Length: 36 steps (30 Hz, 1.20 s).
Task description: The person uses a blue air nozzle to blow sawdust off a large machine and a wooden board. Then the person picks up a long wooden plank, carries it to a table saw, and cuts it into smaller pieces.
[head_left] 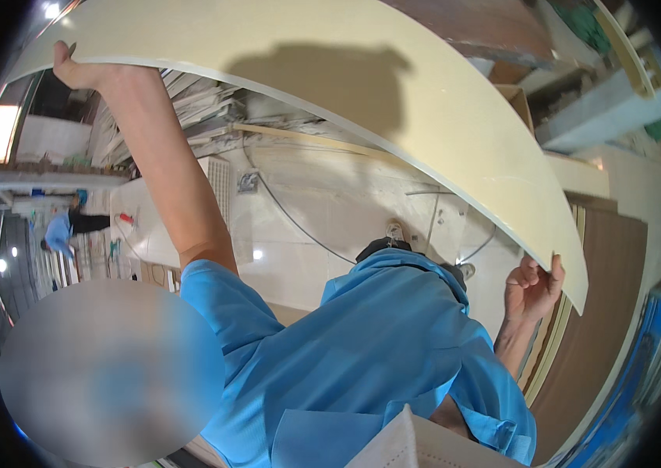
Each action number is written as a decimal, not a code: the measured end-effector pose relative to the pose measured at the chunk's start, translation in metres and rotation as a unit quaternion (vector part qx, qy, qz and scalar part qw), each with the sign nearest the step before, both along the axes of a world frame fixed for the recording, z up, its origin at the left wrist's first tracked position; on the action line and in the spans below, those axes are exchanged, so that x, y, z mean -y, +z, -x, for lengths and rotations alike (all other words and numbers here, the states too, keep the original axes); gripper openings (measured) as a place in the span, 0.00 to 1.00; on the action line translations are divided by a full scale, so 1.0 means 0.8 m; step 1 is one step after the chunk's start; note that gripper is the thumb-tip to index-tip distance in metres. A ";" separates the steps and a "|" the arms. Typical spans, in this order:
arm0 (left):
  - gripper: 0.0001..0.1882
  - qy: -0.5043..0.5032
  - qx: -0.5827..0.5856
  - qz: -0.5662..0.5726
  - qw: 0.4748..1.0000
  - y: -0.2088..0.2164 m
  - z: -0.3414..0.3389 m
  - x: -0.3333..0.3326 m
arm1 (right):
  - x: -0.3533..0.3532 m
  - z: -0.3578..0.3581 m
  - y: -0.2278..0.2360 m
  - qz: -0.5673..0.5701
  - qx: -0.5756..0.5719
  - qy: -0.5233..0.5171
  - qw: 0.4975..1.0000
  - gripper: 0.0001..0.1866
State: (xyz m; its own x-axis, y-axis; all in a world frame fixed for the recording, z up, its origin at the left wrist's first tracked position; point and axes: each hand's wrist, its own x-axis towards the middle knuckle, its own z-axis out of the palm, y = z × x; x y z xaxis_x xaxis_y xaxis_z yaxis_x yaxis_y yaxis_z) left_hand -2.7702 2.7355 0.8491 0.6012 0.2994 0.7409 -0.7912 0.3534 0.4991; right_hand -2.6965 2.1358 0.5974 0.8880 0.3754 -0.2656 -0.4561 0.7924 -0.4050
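A long cream-coloured panel (pixel 455 132) with a pale edge spans the upper part of the view, bowed by the lens. At its left end my left hand (pixel 77 69) grips the lower edge, arm stretched out, with most of its fingers hidden. Near the panel's right end, my right hand (pixel 531 287) is closed on the same edge, fingers curled and thumb against the board. A dark shadow falls across the middle of the panel's face. Below it are my blue shirt and my shoe (pixel 395 230) on the floor.
Stacked strips (pixel 190 101) lie beyond my left arm. A dark cable (pixel 291 214) runs over the pale tiled floor (pixel 307 179). Brown boards (pixel 603 312) stand at the right, below a grey beam (pixel 611 113). Another person in blue (pixel 59 234) bends far left.
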 end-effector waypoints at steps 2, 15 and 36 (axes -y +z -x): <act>0.33 0.073 -0.026 -0.022 0.997 -0.011 -0.021 0.010 | 0.026 0.009 0.010 -0.005 0.068 -0.045 0.997 0.16; 0.34 0.131 -0.005 0.000 0.991 -0.063 -0.160 0.338 | 0.300 0.057 0.048 0.076 0.130 -0.408 0.900 0.21; 0.22 -0.021 -0.118 0.063 0.991 -0.184 -0.250 0.662 | 0.520 -0.347 0.080 -0.129 0.136 -0.311 0.932 0.20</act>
State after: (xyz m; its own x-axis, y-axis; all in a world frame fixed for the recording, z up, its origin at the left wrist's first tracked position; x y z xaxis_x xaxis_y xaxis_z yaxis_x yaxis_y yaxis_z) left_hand -2.5705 2.2057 0.7017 0.7666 0.3520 0.5370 -0.6416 0.4546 0.6178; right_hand -2.4191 1.7197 0.6613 0.9764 -0.2141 0.0285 0.2154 0.9562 -0.1982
